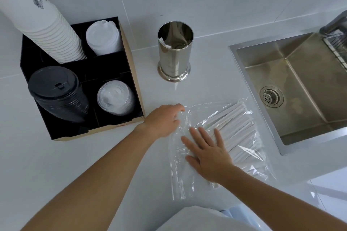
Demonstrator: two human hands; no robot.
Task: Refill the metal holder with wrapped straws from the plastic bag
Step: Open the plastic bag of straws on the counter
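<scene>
A shiny metal holder (175, 50) stands upright on the white counter, with one or two wrapped straws low inside it. In front of it lies a clear plastic bag (180, 184) full of white wrapped straws (236, 127). My left hand (163, 120) is at the bag's upper left edge, with its fingers curled on the plastic there. My right hand (208, 150) lies flat on the bag with its fingers spread, pressing on the straws. Neither hand holds a straw.
A black organiser box (131, 73) at the left holds stacked white cups (47, 30), white lids (103, 37), black lids (56, 93) and clear lids (116, 97). A steel sink (300, 88) with a drain is at the right, close to the bag.
</scene>
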